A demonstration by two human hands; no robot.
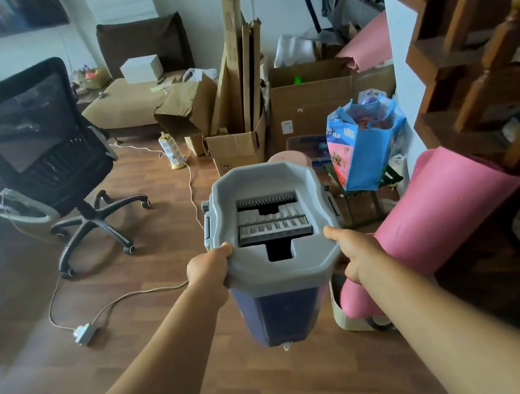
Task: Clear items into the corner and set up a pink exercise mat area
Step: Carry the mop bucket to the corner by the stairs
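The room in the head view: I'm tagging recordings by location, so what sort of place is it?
Most likely a lived-in home living room used partly for storage: a sofa, an office chair, cardboard boxes piled by the wall, wood flooring.

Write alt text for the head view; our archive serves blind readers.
Both hands, left hand and right hand, hold a grey-topped blue mop bucket above a wooden floor. Ahead stand cardboard boxes, a blue bag and a rolled pink mat; an office chair stands left.
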